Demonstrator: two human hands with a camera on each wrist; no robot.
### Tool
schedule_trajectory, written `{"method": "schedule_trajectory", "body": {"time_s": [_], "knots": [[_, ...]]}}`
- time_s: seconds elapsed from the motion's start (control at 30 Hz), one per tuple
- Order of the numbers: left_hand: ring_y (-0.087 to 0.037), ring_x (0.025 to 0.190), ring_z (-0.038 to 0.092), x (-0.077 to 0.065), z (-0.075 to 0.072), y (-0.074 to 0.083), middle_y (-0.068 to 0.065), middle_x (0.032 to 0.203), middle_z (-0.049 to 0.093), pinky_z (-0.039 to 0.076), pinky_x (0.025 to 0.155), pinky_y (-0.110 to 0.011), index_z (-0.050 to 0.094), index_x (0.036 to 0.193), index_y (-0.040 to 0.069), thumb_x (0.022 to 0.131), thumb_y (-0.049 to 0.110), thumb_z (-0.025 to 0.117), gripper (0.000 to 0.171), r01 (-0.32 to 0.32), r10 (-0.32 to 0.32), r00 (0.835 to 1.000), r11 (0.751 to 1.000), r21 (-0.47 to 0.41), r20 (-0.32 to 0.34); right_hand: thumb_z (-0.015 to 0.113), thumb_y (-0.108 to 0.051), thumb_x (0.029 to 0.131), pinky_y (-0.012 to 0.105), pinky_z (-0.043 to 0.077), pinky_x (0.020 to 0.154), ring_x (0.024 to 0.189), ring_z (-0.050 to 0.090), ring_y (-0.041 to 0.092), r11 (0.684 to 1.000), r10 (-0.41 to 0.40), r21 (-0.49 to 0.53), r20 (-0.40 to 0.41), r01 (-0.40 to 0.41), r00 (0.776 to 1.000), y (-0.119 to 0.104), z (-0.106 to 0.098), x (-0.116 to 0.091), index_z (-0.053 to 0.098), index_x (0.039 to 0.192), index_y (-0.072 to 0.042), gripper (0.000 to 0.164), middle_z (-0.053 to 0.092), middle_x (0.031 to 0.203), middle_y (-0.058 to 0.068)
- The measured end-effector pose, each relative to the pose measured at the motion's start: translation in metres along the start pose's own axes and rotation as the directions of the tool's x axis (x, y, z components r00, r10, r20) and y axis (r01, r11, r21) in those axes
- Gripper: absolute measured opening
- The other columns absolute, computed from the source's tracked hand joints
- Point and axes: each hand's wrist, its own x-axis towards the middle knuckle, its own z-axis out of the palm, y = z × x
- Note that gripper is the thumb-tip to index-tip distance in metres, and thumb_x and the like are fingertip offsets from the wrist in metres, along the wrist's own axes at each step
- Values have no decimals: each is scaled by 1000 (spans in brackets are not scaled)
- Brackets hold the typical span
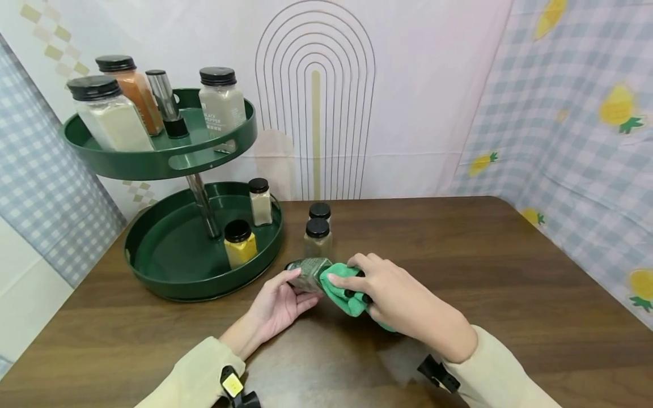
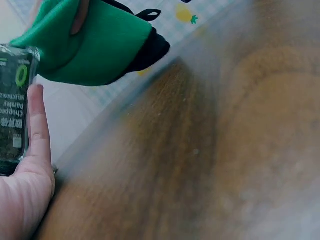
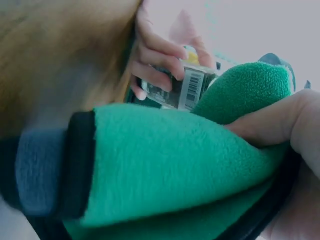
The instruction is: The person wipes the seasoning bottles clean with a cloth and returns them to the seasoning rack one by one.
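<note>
Head view: my left hand (image 1: 278, 309) holds the parsley jar (image 1: 308, 274) nearly on its side, pinched between the thumb across its upper part and the fingers bent beneath and behind it. The dark lid (image 2: 8, 168) lies toward my palm and the base points to my right — I judge this grip leaves that end free for the green cloth (image 1: 339, 292). My right hand (image 1: 393, 292) grips the cloth, bunched rather than flat, with the thumb pushed into a fold, as the right wrist view shows; bunching it probably makes a thick pad that can follow the jar's corners. The cloth overlaps the base end and touches it. The jar is in front of me over the wooden table (image 1: 510, 255), seemingly lifted off it, which I think gives both hands room.

My left palm is turned up, that forearm rising from the lower left; my right arm comes from the lower right with the back of the hand up, so the two meet without crossing. In the left wrist view the printed label (image 2: 19, 95) reads upside down, which agrees with the lid being nearest my palm. Two black-lidded jars (image 1: 318, 243) stand just beyond my grip, one behind the other, and the green two-tier rack (image 1: 194, 290) is off to the left — there, I suppose, so my arms have space.
</note>
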Motion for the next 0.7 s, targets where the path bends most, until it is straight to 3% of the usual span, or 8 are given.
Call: {"method": "schedule_trajectory", "body": {"time_s": [0.23,0.37,0.47,0.57,0.63,0.7], "knots": [[-18,90,63,-1,-1,0,-5,97,63,51,82,-26,40,117,9,98,22,37,23,-3,3,1000,1000,0,-11,49,16,69,24,43,65,79,50,14,995,52,81,120,-62,991,3,-6,-5,62,121,-30,70,57,102,0],[-18,92,62,0,-1,0,-6,102,61,51,83,-27,34,122,9,98,24,38,29,4,-4,1000,1000,1,5,53,13,70,25,40,63,78,49,13,994,81,50,193,-92,978,7,-15,-9,66,115,-29,64,55,93,-4],[-19,95,61,0,-1,-1,-8,105,60,50,85,-28,31,125,8,98,24,40,33,13,-13,1000,1000,-1,19,55,12,70,27,41,63,79,51,13,993,120,-1,142,-122,983,8,-20,-9,66,116,-28,62,56,94,-4],[-19,97,61,1,-1,-1,-7,105,62,50,87,-29,35,123,7,98,22,40,30,17,-18,999,1000,13,42,55,11,70,29,46,66,84,55,13,989,145,7,-2,-145,989,5,-20,-6,61,123,-27,67,57,103,-2],[-19,98,61,1,-1,-2,-6,104,63,49,88,-29,41,120,7,99,21,39,25,10,-12,998,999,33,57,56,12,68,31,49,70,89,57,14,994,110,34,-73,-108,991,2,-17,-3,58,127,-25,70,58,108,0],[-19,98,61,1,-1,-2,-5,104,63,49,89,-30,47,116,8,99,19,40,22,-5,2,998,998,55,66,56,12,66,31,49,72,91,57,16,997,59,45,-80,-55,995,-3,-10,0,56,129,-24,72,56,111,3]]}}
